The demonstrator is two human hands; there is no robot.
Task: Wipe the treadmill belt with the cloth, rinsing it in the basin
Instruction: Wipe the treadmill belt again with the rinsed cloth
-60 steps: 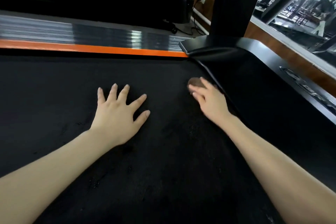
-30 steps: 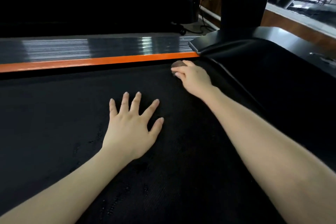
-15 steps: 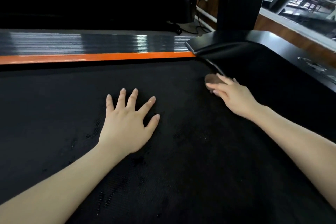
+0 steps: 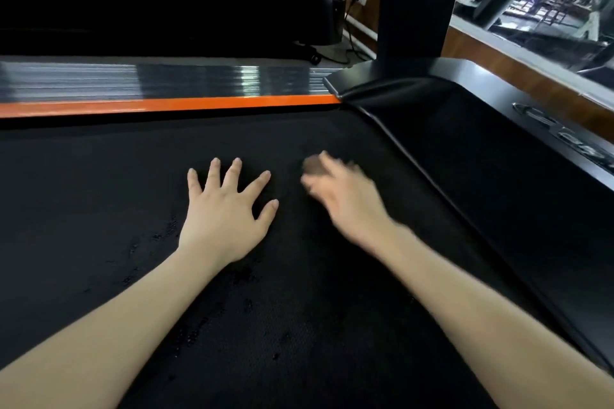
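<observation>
The fingers of the left hand are straight and spread wide, pressed flat with the palm on the black treadmill belt, on the near side of the orange strip and well apart from it. They hold nothing.

The fingers of the right hand are smeared by blur, but they look bent over a small brown cloth, which shows as a rounded wad at the fingertips (how tightly it is gripped is hard to tell). The cloth lies against the belt, nearer the orange strip than the hand that holds it, and just beside the left hand's thumb side without touching it.

Both bare forearms reach in from the near edge, away from the orange strip. Small shiny specks dot the belt around the left wrist and forearm.

The orange strip runs along the belt's far edge. Just beyond it lies a ribbed grey side rail. At the strip's right end a glossy black cover begins and runs along the belt's right side, and a thick black post rises from its far corner.
</observation>
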